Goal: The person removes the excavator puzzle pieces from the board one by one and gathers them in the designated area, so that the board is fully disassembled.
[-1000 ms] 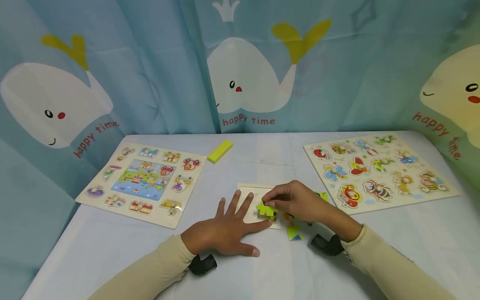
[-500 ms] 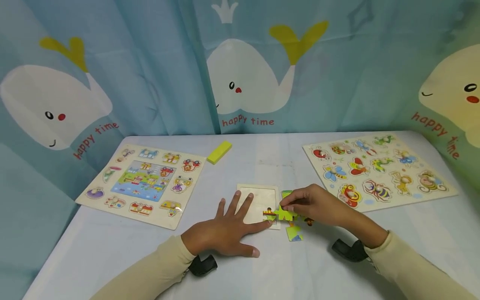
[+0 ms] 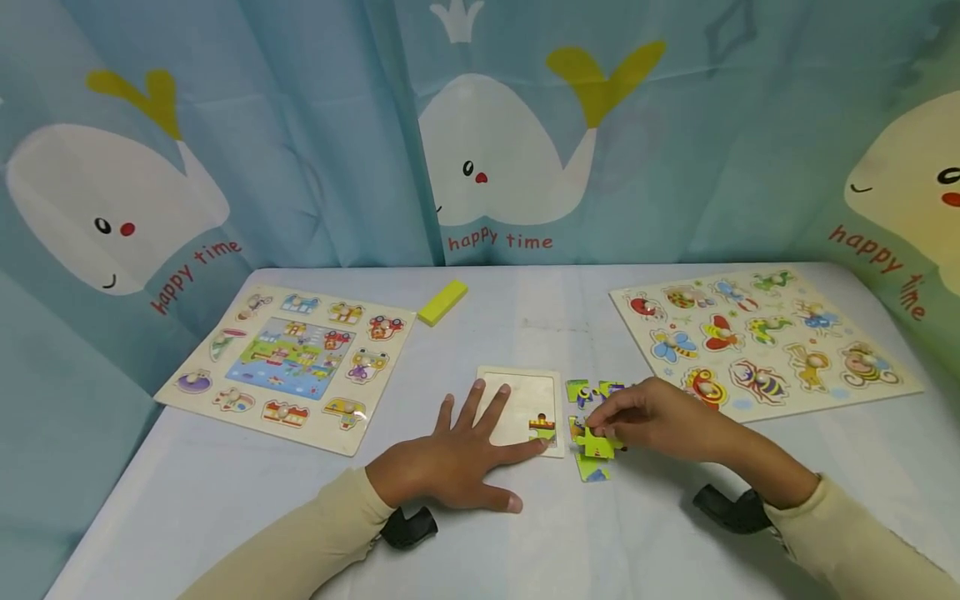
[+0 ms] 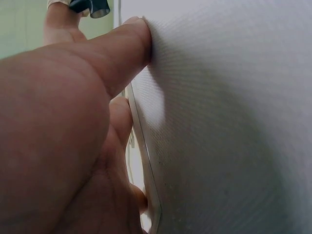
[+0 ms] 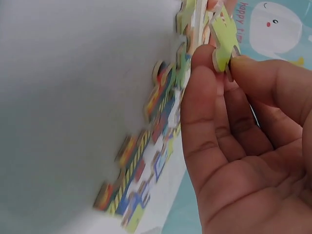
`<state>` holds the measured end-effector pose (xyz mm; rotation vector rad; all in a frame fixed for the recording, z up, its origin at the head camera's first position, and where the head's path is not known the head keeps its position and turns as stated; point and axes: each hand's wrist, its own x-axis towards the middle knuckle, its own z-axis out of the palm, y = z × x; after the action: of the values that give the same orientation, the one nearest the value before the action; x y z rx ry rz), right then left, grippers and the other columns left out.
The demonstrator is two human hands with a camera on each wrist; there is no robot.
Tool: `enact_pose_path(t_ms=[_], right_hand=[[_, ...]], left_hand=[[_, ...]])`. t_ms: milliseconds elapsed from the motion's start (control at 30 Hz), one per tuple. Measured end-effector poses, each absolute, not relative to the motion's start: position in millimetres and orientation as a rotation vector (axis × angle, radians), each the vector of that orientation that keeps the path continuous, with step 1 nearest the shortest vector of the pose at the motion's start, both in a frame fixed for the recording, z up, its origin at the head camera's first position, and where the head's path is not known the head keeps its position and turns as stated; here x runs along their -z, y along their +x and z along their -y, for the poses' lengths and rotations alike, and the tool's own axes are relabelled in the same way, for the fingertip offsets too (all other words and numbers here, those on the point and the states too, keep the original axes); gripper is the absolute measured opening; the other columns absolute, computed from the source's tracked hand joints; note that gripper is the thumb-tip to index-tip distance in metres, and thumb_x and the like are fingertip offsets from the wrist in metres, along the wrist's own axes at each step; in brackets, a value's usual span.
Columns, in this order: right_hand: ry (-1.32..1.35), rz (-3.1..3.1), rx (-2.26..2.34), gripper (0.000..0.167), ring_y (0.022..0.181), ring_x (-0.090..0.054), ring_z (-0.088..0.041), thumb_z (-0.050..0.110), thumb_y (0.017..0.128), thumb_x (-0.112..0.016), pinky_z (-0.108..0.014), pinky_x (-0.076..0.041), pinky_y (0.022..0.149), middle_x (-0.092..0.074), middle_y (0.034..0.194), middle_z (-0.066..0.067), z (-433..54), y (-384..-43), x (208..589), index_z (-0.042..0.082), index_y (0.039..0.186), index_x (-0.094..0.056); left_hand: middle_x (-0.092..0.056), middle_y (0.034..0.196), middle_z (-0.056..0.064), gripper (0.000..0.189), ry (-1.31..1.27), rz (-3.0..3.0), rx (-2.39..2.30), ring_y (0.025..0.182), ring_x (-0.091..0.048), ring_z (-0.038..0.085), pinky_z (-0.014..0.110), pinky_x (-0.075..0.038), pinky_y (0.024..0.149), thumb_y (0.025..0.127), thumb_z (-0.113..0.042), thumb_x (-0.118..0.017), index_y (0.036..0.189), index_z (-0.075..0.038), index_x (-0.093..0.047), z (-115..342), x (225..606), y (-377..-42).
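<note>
My left hand [image 3: 457,462] lies with fingers spread across a small pale wooden puzzle tray [image 3: 517,392], its thumb on the tablecloth. One printed puzzle piece [image 3: 542,422] sits in the tray's lower right corner beside the index fingertip. To the right of the tray, my right hand [image 3: 667,421] pinches a lime-green jigsaw piece [image 3: 598,444] between thumb and fingers. In the right wrist view this green piece [image 5: 225,41] is tilted and held above the table. Below it are several loose colourful puzzle pieces [image 5: 131,165], partly hidden by the right hand in the head view.
A vehicle peg puzzle board [image 3: 247,408] lies at the left, and an insect peg puzzle board [image 3: 675,329] at the right. Near the back edge rests a yellow-green block [image 3: 442,302]. A blue whale-print curtain [image 3: 337,167] hangs behind the white table.
My right hand has carried the green piece from over the tray rightward to above the loose pieces, uncovering the tray's corner piece. The left hand has stayed in place.
</note>
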<state>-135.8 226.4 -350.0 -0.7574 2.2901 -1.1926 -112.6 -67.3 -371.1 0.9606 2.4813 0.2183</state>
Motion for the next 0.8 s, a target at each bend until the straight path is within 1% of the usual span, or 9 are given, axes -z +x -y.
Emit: enact_pose_path(t_ms=[100,333,633,800], right_hand=[[-0.759,-2.275,1.179,0.015,0.09,-0.065,-0.011,-0.001,0.091,-0.064,-0.026,-0.054,0.075,-0.071,0.099,-0.002,-232.4,-135.3,348.4,0.003,0.103,-0.072],[-0.77,-2.222,1.194,0.017,0.093,-0.065,-0.009,-0.003,0.092,-0.061,-0.026,-0.053,0.076,-0.071,0.102,-0.004,-245.6,-129.4,350.0,-0.001,0.107,-0.071],[-0.748,-2.227,1.119,0.014,0.086,-0.064,-0.009,-0.002,0.091,-0.064,-0.025,-0.053,0.072,-0.071,0.096,0.0,-244.9,-124.4,347.7,0.004,0.101,-0.072],[-0.707,-2.246,1.044,0.013,0.083,-0.062,-0.008,0.001,0.091,-0.065,-0.025,-0.052,0.069,-0.07,0.096,0.001,-244.4,-123.8,345.8,0.004,0.102,-0.072]], left_hand=[[0.016,0.16,0.011,0.068,0.96,-2.486,-0.212,0.141,0.024,0.039,0.067,0.002,0.106,0.09,-0.062,-0.056,0.15,-0.052,-0.025,67.7,370.9,-112.8],[0.017,0.16,0.01,0.068,0.96,-2.484,-0.212,0.141,0.024,0.038,0.067,0.003,0.107,0.089,-0.063,-0.055,0.149,-0.053,-0.024,67.5,371.2,-112.7],[0.018,0.16,0.009,0.069,0.959,-2.481,-0.199,0.141,0.024,0.038,0.066,0.004,0.107,0.089,-0.063,-0.055,0.15,-0.052,-0.024,66.4,371.5,-113.1],[0.019,0.16,0.009,0.069,0.953,-2.479,-0.206,0.141,0.025,0.038,0.066,0.004,0.107,0.09,-0.063,-0.055,0.149,-0.053,-0.023,68.0,371.1,-112.8]])
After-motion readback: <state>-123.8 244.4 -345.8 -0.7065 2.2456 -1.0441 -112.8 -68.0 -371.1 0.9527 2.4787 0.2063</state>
